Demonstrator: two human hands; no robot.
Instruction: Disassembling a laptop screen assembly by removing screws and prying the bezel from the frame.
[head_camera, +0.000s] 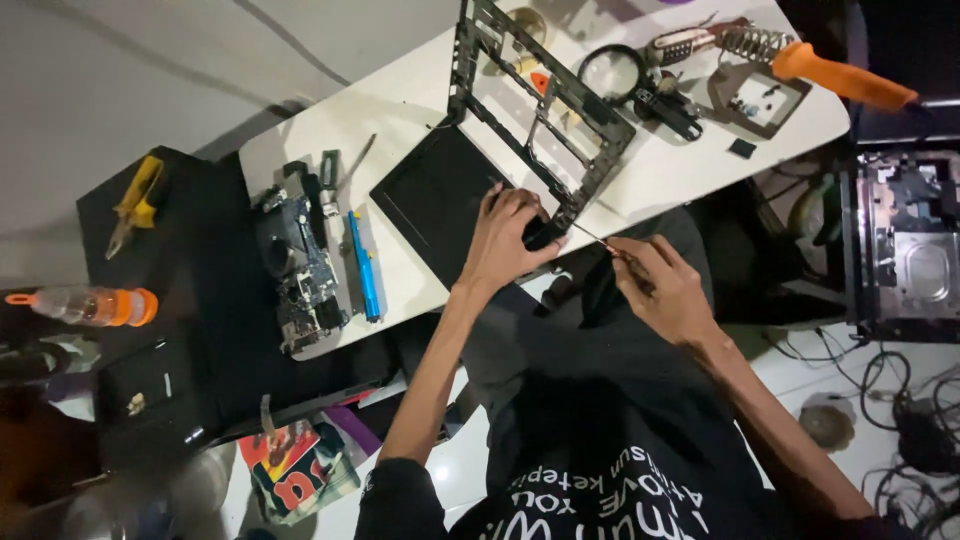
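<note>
— Lying where, the laptop frame (540, 100)?

— On the white table (400, 90), black, stripped to open ribs, set slantwise from the far edge down to the near edge, with its nearest corner reaching the table's rim. Touching the dark flat panel (435, 195) along its left side.

— And at that near corner?

— Left hand (505, 240), fingers curled and pressed down over the frame's corner and the panel's edge, wrist coming up from below. Right hand (665, 285) just beside it, off the table's edge, fingers bunched and pinching a thin screwdriver (598, 238). Slim metal shaft aimed leftward, tip at the frame's corner, close by the left fingers. Hard to tell whether actually touching the frame.

— Further out on the table?

— To the left, a bare circuit board (300, 270) near the table's end, a blue pen-like tool (365, 265) just beside it. Beyond the frame, a round magnifier (612, 72), then a soldering iron with an orange handle (840, 78) resting in a coiled stand (750, 45), a small black square chip (742, 148) near it.

— Off the table?

— Yellow-handled pliers (135, 200) on a dark surface to the left, a clear bottle with orange cap (90, 305) lying on its side below. On the right, an opened laptop base (910, 245), and tangled cables (900, 400) on the floor
</note>
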